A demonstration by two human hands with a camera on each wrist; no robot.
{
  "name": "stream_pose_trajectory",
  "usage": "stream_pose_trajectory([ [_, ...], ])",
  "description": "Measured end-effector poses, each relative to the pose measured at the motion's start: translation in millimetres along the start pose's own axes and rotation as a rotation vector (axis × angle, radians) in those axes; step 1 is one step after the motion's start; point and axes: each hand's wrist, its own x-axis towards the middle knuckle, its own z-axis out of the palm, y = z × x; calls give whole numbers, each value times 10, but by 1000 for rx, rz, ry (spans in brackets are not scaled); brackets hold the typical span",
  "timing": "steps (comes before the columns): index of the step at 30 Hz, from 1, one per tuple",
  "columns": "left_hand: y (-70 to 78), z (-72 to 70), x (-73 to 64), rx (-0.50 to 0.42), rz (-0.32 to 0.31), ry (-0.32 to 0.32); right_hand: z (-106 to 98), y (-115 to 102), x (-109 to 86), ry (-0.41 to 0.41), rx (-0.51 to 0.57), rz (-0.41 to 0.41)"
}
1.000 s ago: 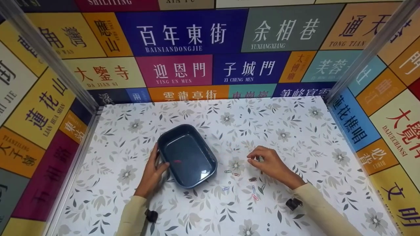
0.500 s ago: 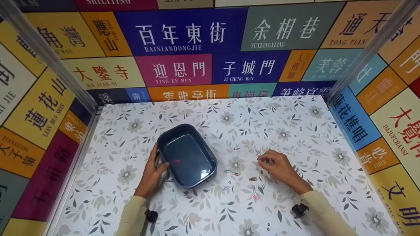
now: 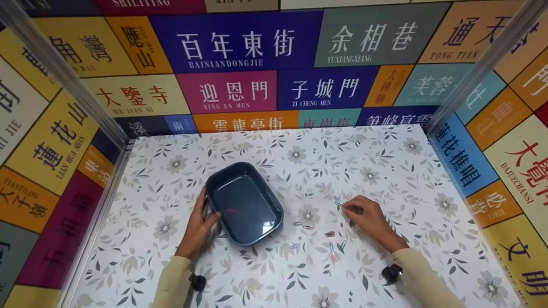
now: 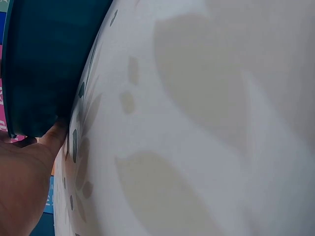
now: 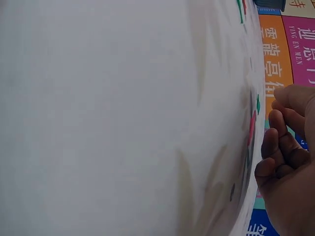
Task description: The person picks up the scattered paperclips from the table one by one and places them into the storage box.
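Note:
A dark blue rectangular dish [image 3: 250, 205] stands on the table, with a small reddish paper clip [image 3: 231, 210] inside it. My left hand [image 3: 197, 224] holds the dish's near left side, thumb at the rim and fingers along the outer wall. In the left wrist view, part of that hand [image 4: 22, 182] meets the dish wall close to the table. To the right, the curled thumb and index tips of my right hand [image 3: 366, 216] are at a green paper clip [image 3: 338, 205]; whether they pinch it is unclear. A bluish paper clip [image 3: 336, 198] lies just beyond.
Several coloured paper clips lie between dish and right hand, among them a blue one [image 3: 294, 246], a brown one [image 3: 329, 234], a dark green one [image 3: 341, 247] and a pink one [image 3: 332, 257]. The floral tabletop [image 3: 180, 149] is bounded by printed panels [image 3: 235, 42].
My right hand has drawn back to the right, and the bluish and green paper clips that it covered now show. Left hand and dish have stayed put.

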Motion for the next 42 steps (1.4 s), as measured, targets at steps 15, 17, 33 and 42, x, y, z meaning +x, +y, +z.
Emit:
stream_pose_trajectory([
  [15,20,21,63,-6,13,6,-15,166,51,-6,52,15],
  [17,30,23,69,-5,12,6,-17,180,53,-13,57,8],
  [33,18,32,74,-8,-5,-11,49,236,19,37,42,3],
  [42,-3,11,16,-7,5,2,103,239,19,35,94,69],
])
